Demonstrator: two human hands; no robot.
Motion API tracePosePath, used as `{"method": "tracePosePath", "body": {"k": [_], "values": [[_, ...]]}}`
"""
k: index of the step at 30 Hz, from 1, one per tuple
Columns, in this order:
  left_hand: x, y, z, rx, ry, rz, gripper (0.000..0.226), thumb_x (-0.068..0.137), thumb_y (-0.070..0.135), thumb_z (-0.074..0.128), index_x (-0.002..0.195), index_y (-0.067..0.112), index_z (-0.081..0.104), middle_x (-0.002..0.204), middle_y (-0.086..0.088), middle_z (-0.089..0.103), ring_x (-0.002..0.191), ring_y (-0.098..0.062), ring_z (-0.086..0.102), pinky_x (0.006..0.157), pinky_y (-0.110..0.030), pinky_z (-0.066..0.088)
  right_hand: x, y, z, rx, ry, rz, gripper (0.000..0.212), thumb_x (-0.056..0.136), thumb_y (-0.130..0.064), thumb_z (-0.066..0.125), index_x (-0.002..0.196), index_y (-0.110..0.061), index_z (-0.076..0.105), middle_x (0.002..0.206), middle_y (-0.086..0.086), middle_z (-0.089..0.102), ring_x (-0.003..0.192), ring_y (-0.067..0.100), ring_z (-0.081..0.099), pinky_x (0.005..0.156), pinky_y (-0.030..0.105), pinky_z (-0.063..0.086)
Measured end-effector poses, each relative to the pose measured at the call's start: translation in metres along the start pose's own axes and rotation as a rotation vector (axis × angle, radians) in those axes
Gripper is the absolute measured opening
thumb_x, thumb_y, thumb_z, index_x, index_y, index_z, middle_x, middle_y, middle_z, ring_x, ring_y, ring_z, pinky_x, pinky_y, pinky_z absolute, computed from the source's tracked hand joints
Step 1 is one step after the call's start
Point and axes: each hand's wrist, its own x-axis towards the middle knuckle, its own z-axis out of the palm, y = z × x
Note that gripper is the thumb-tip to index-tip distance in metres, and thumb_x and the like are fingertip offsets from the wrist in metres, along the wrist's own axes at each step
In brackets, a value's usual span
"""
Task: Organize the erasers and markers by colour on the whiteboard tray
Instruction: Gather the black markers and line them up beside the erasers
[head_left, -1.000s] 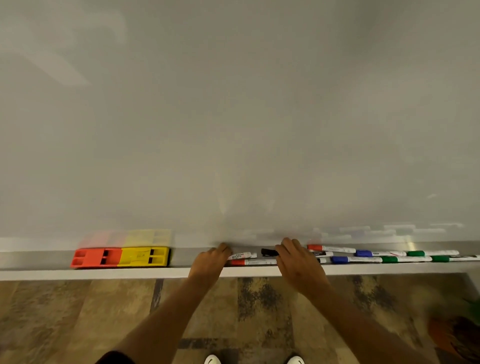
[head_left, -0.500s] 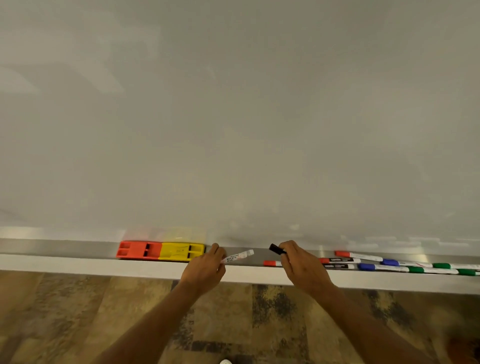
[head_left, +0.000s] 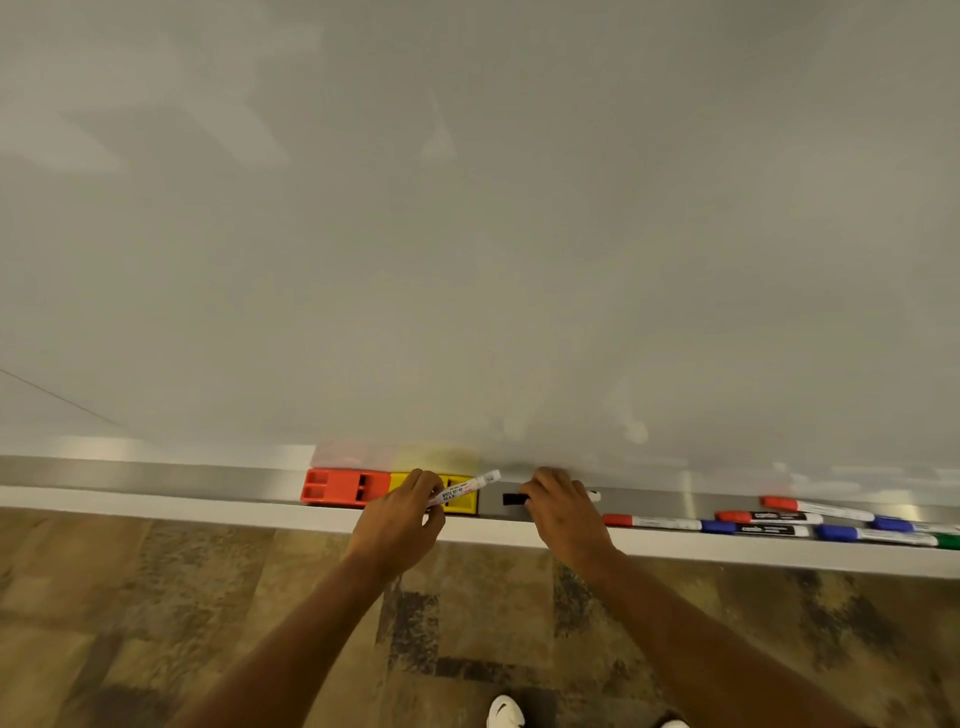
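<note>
My left hand (head_left: 397, 519) grips a white marker (head_left: 464, 487) that points up and right, in front of the yellow eraser (head_left: 460, 501). An orange-red eraser (head_left: 343, 487) sits against the yellow one's left side on the metal tray (head_left: 156, 475). My right hand (head_left: 563, 512) is closed on a black-capped marker (head_left: 515, 499) held just above the tray; its white end shows right of the hand. Red-capped markers (head_left: 652, 521), blue-capped markers (head_left: 756, 529) and a green cap (head_left: 949, 541) lie in the tray to the right.
The whiteboard (head_left: 467, 234) fills the view above the tray. A white ledge (head_left: 156, 509) runs along the tray's front edge. Below lies patterned brown flooring (head_left: 156, 623), with a white shoe (head_left: 505, 712) at the bottom.
Both hands have lifted a marker each and shifted left along the tray; the left hand now sits in front of the yellow eraser. The camera view has also panned left.
</note>
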Motion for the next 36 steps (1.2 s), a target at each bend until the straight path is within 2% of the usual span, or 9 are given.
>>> {"method": "tracePosePath", "body": {"k": [2, 7, 10, 14, 20, 24, 28, 33, 36], "values": [[-0.002, -0.008, 0.000, -0.010, 0.009, -0.008, 0.018, 0.084, 0.019, 0.066, 0.094, 0.021, 0.051, 0.082, 0.007, 0.055, 0.045, -0.010, 0.041, 0.038, -0.020, 0.025, 0.006, -0.009, 0.009, -0.030, -0.036, 0.009, 0.013, 0.089, -0.013, 0.055, 0.101, -0.014, 0.061, 0.110, 0.007, 0.057, 0.105, 0.029, 0.051, 0.084, 0.042, 0.044], [-0.005, -0.022, 0.002, -0.012, -0.003, -0.013, 0.016, 0.086, 0.021, 0.066, 0.095, 0.021, 0.053, 0.083, 0.008, 0.054, 0.048, -0.009, 0.046, 0.038, -0.027, 0.040, 0.009, -0.026, 0.027, -0.022, -0.123, 0.056, 0.016, 0.087, -0.013, 0.059, 0.102, -0.017, 0.060, 0.116, 0.005, 0.054, 0.112, 0.028, 0.045, 0.087, 0.042, 0.037], [-0.005, -0.025, 0.004, -0.015, -0.009, 0.001, 0.016, 0.086, 0.021, 0.066, 0.095, 0.022, 0.053, 0.083, 0.009, 0.054, 0.048, -0.007, 0.044, 0.038, -0.022, 0.036, 0.009, -0.028, 0.032, -0.017, -0.156, 0.077, 0.026, 0.081, -0.009, 0.065, 0.105, -0.018, 0.061, 0.116, 0.004, 0.052, 0.111, 0.028, 0.045, 0.085, 0.042, 0.036], [0.001, -0.022, 0.008, -0.025, -0.014, 0.029, 0.016, 0.086, 0.021, 0.066, 0.096, 0.021, 0.054, 0.087, 0.007, 0.055, 0.048, -0.008, 0.043, 0.040, -0.018, 0.029, 0.010, -0.027, 0.034, 0.040, -0.123, 0.044, 0.031, 0.082, -0.005, 0.062, 0.110, -0.018, 0.060, 0.114, 0.003, 0.052, 0.107, 0.026, 0.047, 0.083, 0.037, 0.038], [0.016, 0.007, 0.016, -0.051, -0.015, 0.066, 0.017, 0.084, 0.021, 0.066, 0.100, 0.022, 0.058, 0.092, 0.004, 0.059, 0.059, -0.021, 0.058, 0.043, -0.027, 0.037, -0.010, -0.010, 0.024, 0.235, 0.014, 0.000, 0.027, 0.093, -0.017, 0.049, 0.118, -0.015, 0.059, 0.121, 0.004, 0.058, 0.109, 0.022, 0.052, 0.097, 0.035, 0.041], [0.032, 0.034, 0.031, -0.036, -0.045, 0.085, 0.018, 0.086, 0.018, 0.063, 0.104, 0.022, 0.063, 0.096, 0.000, 0.063, 0.072, -0.028, 0.064, 0.052, -0.034, 0.045, -0.036, 0.015, 0.009, 0.274, 0.107, 0.049, 0.028, 0.088, -0.012, 0.055, 0.115, -0.015, 0.062, 0.114, 0.003, 0.062, 0.105, 0.020, 0.055, 0.091, 0.034, 0.047], [0.049, 0.054, 0.050, 0.037, -0.103, 0.099, 0.013, 0.090, 0.017, 0.060, 0.102, 0.019, 0.062, 0.099, -0.001, 0.062, 0.072, -0.030, 0.064, 0.052, -0.035, 0.044, -0.063, 0.044, 0.000, 0.274, 0.112, 0.109, 0.030, 0.086, -0.009, 0.058, 0.114, -0.018, 0.062, 0.113, -0.001, 0.061, 0.104, 0.017, 0.053, 0.086, 0.022, 0.040], [0.063, 0.061, 0.072, 0.215, -0.195, 0.153, 0.029, 0.085, 0.006, 0.059, 0.111, 0.018, 0.058, 0.107, -0.003, 0.063, 0.084, -0.030, 0.066, 0.059, -0.039, 0.050, -0.097, 0.076, 0.000, 0.244, 0.076, 0.171, 0.025, 0.089, -0.010, 0.056, 0.112, -0.015, 0.064, 0.124, 0.002, 0.058, 0.118, 0.018, 0.048, 0.098, 0.027, 0.040], [0.064, 0.061, 0.080, 0.262, -0.225, 0.144, 0.032, 0.086, 0.005, 0.057, 0.114, 0.021, 0.056, 0.109, -0.001, 0.064, 0.090, -0.028, 0.066, 0.062, -0.039, 0.050, -0.114, 0.091, 0.001, 0.228, 0.062, 0.195, 0.019, 0.091, -0.013, 0.057, 0.108, -0.017, 0.064, 0.123, 0.002, 0.058, 0.117, 0.018, 0.049, 0.094, 0.028, 0.043]]}}
